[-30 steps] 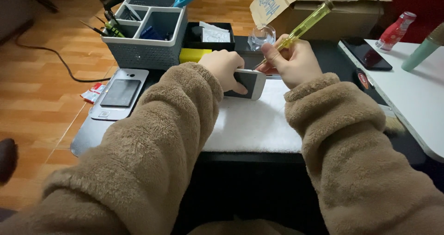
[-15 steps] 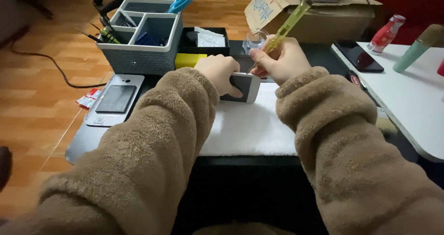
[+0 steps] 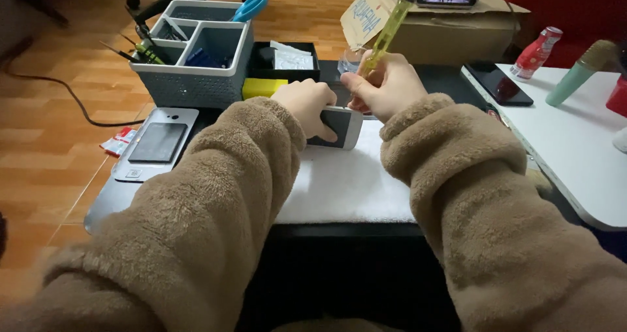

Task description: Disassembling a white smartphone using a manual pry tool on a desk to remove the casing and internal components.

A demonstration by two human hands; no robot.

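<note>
Left hand (image 3: 305, 103) steadies a grey phone (image 3: 339, 127); right hand (image 3: 385, 84) grips a yellow screwdriver (image 3: 386, 33).

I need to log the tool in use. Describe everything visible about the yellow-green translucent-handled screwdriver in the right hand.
The yellow-green translucent-handled screwdriver looks like clear plastic, slim and long, with a paler purplish cap at its top end. It stands tilted, top leaning away and to the right, toward the cardboard box. The right hand grips its lower part in a fist, hiding the shaft and tip. It points down at the small grey phone-like device, which the left hand holds on the white mat.
</note>
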